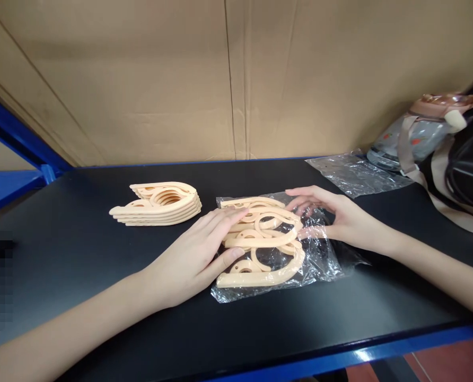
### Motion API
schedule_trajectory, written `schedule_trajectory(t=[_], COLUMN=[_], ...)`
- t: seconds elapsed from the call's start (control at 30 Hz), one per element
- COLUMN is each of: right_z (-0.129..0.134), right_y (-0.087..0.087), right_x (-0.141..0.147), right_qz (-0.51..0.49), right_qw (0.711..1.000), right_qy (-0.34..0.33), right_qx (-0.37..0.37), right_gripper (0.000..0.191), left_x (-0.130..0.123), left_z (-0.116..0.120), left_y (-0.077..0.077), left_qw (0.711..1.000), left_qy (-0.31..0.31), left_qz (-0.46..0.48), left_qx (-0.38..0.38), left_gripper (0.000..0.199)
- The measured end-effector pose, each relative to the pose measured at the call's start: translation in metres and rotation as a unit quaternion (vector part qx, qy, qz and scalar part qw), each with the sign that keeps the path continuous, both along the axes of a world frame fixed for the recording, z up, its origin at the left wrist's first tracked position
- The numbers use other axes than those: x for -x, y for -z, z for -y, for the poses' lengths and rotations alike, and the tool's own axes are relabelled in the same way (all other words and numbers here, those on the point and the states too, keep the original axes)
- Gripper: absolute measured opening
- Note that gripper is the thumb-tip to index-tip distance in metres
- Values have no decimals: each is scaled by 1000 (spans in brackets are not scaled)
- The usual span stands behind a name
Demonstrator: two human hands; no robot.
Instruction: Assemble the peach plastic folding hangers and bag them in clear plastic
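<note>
Several beige folded plastic hangers lie overlapping inside a clear plastic bag on the black tabletop. My left hand rests on the bag's left side, its fingers stretched over the hangers and its thumb apart. At the bag's right side is my right hand, with thumb and fingers spread against the clear film near the hangers' rounded ends. Some of its fingertips are partly hidden. Left of the bag, a neat stack of matching hangers lies on the tabletop, touched by neither hand.
Another clear plastic bag lies flat at the back right. Beside it, a transparent water bottle with a pink lid and strap leans by a black object. Brown cardboard stands behind the blue-edged table.
</note>
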State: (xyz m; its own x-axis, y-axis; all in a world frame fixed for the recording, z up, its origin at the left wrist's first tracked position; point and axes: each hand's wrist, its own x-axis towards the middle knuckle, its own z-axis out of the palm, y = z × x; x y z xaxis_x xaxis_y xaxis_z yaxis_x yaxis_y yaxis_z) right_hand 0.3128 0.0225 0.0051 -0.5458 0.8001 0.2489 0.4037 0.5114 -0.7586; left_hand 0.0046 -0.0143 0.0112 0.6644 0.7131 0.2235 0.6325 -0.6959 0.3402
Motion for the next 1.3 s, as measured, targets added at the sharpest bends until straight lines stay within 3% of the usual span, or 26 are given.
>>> schedule_trajectory(t=[0.5,0.7,0.9,1.03,1.17,1.3], right_z=[1,1,-20,-31,-28,-20], right_y=[1,-4,-6,1,5,-3], right_x=[10,5,-33,-46,-37,-30], right_qz=[-6,38,128,128,54,6], right_qw=[1000,998,973,974,986,988], right_qy=[6,9,146,183,142,114], right_qx=[-3,-51,-124,-44,67,101], right_gripper=[65,66,50,57,62,62], left_x=[-5,-4,-2,-13,-38,-60], left_z=[-3,-4,-3,3,12,18], left_y=[-1,1,-3,-14,-17,-11], left_qw=[999,1000,999,998,994,989], left_qy=[-18,9,19,42,101,131], left_qz=[31,24,-4,-19,-13,-31], left_qx=[-3,-18,-43,-37,-38,-60], left_gripper=[45,35,35,42,43,50])
